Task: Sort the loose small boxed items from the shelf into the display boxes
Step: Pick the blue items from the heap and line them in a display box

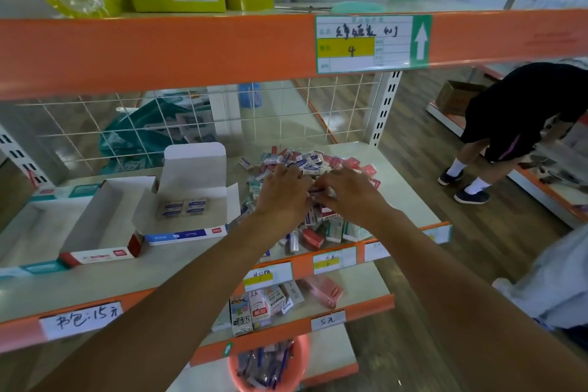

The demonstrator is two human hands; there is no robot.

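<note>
Shelf board (152, 267), smooth and pale, with an orange front edge. Near its left front edge lay a flat, open cardboard red-trimmed display box (95, 229), plain white inside. Just beside it stood a blue-trimmed display box (191, 169), lid flap raised, holding four small packs (185, 207) laid flat in two rows. Right of centre, the left hand (283, 191) and right hand (350, 194), palms down and fingers bent, rested close together on the heap of loose boxed items (318, 162), rectangular and glossy in white, red and green. Whether either hand pinched a box could not be told.
</note>
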